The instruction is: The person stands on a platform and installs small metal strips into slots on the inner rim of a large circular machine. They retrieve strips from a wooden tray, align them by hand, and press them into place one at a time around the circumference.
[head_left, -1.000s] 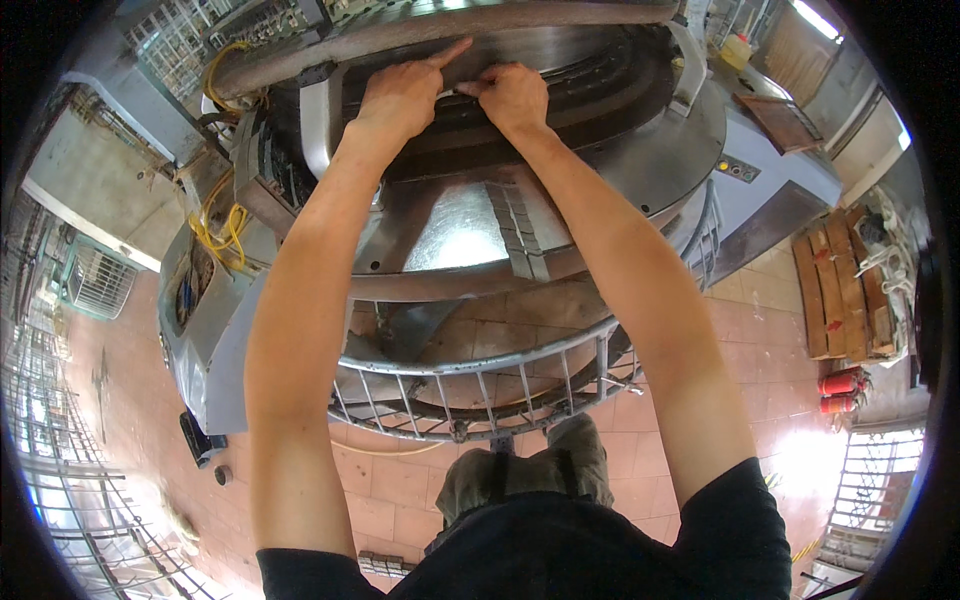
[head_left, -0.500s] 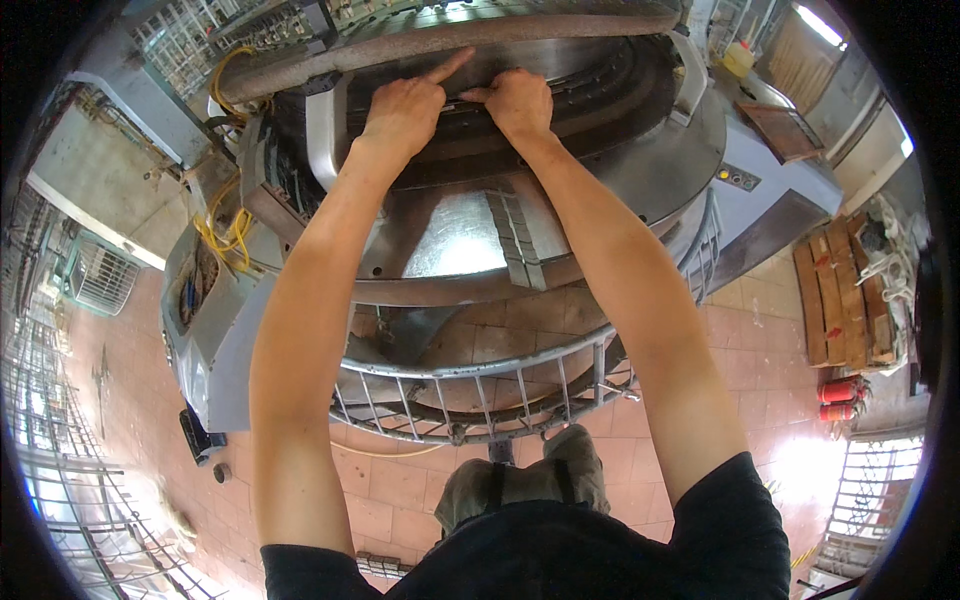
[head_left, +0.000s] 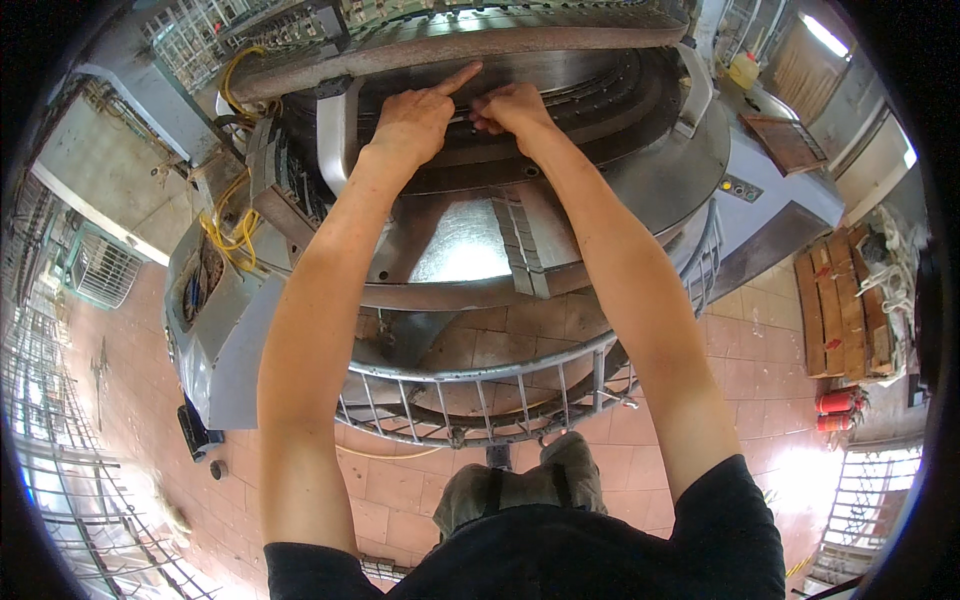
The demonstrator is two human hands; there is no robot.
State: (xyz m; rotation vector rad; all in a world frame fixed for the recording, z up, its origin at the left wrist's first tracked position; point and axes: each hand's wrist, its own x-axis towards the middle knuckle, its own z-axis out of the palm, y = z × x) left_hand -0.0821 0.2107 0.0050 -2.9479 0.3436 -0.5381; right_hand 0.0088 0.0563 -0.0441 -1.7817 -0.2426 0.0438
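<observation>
Both my hands reach into the gap of a large round metal machine (head_left: 650,190), under its thick curved upper rim (head_left: 560,38). My left hand (head_left: 415,122) rests by the dark stepped ring (head_left: 600,120), index finger stretched toward the right and the other fingers curled under and partly hidden. Just beside it, my right hand (head_left: 518,108) is closed, its thumb and fingers pinched together at the ring's inner edge. Whatever sits between those fingertips is too small to make out. Nearer me, a segmented dark metal strip (head_left: 520,245) lies across the shiny plate (head_left: 462,243).
A curved metal guard rail (head_left: 480,372) runs low in front of me. Yellow hoses (head_left: 232,235) hang at the left. Stacked wooden boards (head_left: 840,305) and red fire extinguishers (head_left: 838,402) stand on the right, and a wire crate (head_left: 103,268) at the far left.
My right hand's fingers have curled in more tightly and the hand has shifted slightly left. The left hand keeps its pointing shape. The whole view has shifted a little.
</observation>
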